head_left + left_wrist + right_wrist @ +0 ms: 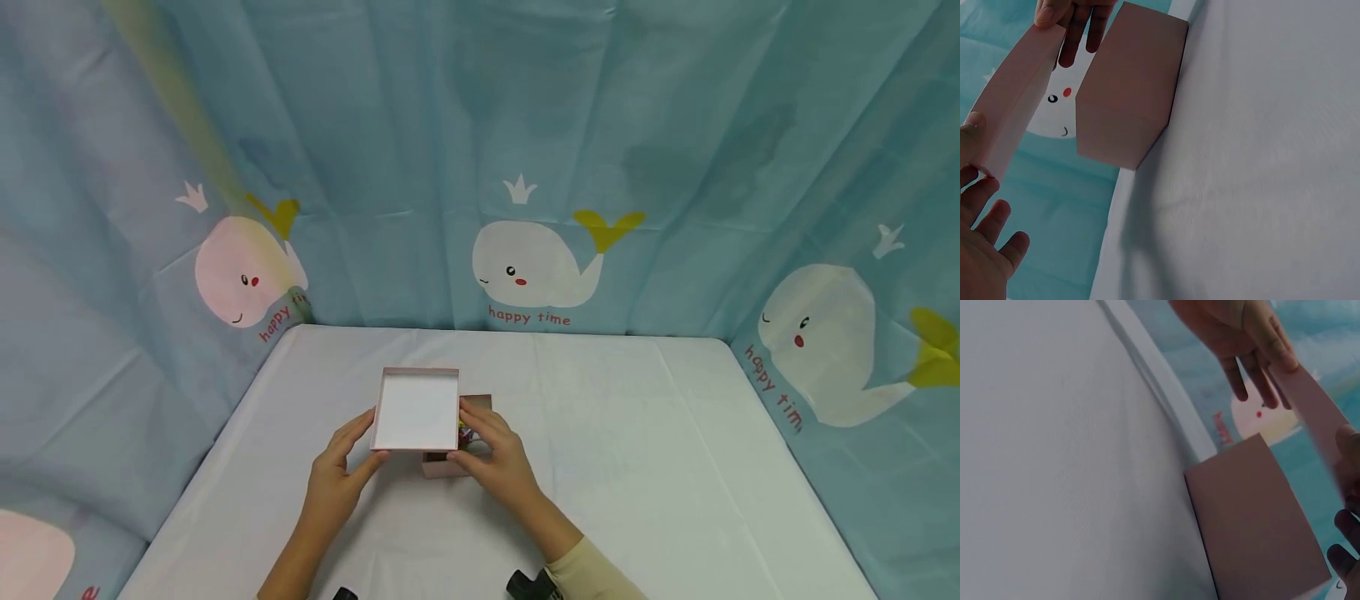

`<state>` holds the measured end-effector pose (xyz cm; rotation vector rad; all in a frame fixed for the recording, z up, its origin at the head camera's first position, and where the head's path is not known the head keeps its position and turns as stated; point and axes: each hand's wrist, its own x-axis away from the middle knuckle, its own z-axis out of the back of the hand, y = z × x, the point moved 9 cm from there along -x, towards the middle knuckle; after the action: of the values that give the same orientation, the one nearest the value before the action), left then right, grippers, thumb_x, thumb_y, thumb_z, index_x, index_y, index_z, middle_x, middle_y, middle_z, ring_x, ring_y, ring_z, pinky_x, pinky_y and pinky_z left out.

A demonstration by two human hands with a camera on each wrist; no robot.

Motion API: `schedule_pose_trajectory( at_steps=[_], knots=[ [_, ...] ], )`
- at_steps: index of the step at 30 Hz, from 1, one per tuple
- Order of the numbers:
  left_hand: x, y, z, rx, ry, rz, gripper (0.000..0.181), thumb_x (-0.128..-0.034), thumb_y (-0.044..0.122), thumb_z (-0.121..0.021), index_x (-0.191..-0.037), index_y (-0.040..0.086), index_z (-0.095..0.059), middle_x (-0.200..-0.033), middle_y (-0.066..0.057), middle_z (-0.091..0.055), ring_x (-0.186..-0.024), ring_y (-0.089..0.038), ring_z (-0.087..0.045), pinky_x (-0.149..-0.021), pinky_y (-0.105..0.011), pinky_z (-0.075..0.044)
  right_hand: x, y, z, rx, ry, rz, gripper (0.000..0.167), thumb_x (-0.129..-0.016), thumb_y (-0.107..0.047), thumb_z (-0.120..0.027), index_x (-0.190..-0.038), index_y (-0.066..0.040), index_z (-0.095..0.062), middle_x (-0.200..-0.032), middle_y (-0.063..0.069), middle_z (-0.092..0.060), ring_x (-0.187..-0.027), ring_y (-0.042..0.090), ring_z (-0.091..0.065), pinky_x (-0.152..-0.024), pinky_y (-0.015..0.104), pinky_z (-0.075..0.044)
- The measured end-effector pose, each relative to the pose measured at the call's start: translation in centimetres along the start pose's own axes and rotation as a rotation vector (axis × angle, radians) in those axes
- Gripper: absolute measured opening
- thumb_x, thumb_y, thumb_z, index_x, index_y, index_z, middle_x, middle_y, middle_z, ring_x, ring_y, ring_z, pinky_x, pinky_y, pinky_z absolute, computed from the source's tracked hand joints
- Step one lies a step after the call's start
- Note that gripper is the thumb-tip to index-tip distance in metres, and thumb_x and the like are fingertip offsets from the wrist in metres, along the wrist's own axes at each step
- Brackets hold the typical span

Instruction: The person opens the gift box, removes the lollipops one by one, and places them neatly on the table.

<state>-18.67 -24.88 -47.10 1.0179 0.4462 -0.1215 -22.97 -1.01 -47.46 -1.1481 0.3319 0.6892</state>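
A shallow pink box lid (416, 410) is held up off the table, its white inside facing the head camera. My left hand (333, 471) pinches its left edge between thumb and fingers. The right hand (498, 458) pinches the opposite edge the same way. Behind and below the lid stands a deeper pink box (444, 469), uncovered and partly hidden by it. Small colourful items (466, 432) show inside the box, too small to make out. In the left wrist view the box (1132, 75) stands upright on the table, apart from the lid (1016, 97).
A white cloth covers the table (637, 467). Blue curtains (420, 167) printed with whales surround its back and sides. Black devices (532, 585) sit near both wrists at the bottom edge of the head view.
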Motion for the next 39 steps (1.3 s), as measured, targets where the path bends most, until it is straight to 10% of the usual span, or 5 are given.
schedule_pose_trajectory(
  at_steps=[15, 22, 30, 34, 39],
  knots=[
    [1.4, -5.0, 4.7, -0.094, -0.04, 0.139, 0.067, -0.0892, 0.019, -0.081, -0.149, 0.029, -0.054, -0.15, -0.002, -0.055, -0.132, 0.015, -0.04, -0.103, 0.003, -0.031, -1.9, -1.2, -5.3, 0.148, -0.146, -0.063, 0.065, -0.084, -0.028, -0.087, -0.141, -0.009, -0.062, -0.148, 0.003, -0.059, -0.135, 0.019, -0.056, -0.111, 0.041, -0.051],
    [2.2, -6.6, 7.0, -0.163, -0.068, 0.222, 0.067, -0.0917, 0.029, -0.079, -0.152, 0.026, -0.051, -0.153, -0.009, -0.052, -0.139, -0.039, -0.049, -0.097, 0.006, -0.027, -2.1, -1.9, -8.3, 0.163, -0.2, -0.109, 0.062, -0.088, -0.032, -0.084, -0.143, -0.012, -0.062, -0.15, -0.001, -0.057, -0.136, 0.018, -0.056, -0.109, 0.035, -0.053],
    [2.9, -8.6, 9.1, -0.26, -0.103, 0.286, 0.07, -0.0922, 0.04, -0.076, -0.153, 0.02, -0.05, -0.154, -0.015, -0.05, -0.137, -0.046, -0.049, -0.102, 0.0, -0.033, -2.5, -2.8, -11.5, 0.236, -0.262, -0.19, 0.061, -0.087, -0.03, -0.084, -0.141, -0.012, -0.063, -0.151, -0.003, -0.056, -0.134, 0.014, -0.057, -0.107, 0.024, -0.052],
    [3.1, -9.8, 9.9, -0.282, -0.135, 0.318, 0.072, -0.0926, 0.043, -0.075, -0.154, 0.017, -0.048, -0.154, -0.021, -0.049, -0.135, -0.051, -0.048, -0.113, -0.05, -0.048, -2.5, -3.1, -13.1, 0.269, -0.276, -0.207, 0.06, -0.087, -0.025, -0.084, -0.141, -0.011, -0.063, -0.15, 0.001, -0.057, -0.134, 0.017, -0.057, -0.107, 0.027, -0.053],
    [2.9, -11.1, 10.7, -0.283, -0.179, 0.366, 0.078, -0.0914, 0.047, -0.075, -0.154, 0.01, -0.047, -0.154, -0.026, -0.046, -0.136, -0.055, -0.045, -0.103, -0.074, -0.042, -2.8, -3.3, -14.6, 0.269, -0.277, -0.215, 0.056, -0.089, -0.021, -0.082, -0.14, -0.006, -0.063, -0.147, 0.007, -0.06, -0.135, 0.021, -0.057, -0.111, 0.032, -0.05]
  ],
)
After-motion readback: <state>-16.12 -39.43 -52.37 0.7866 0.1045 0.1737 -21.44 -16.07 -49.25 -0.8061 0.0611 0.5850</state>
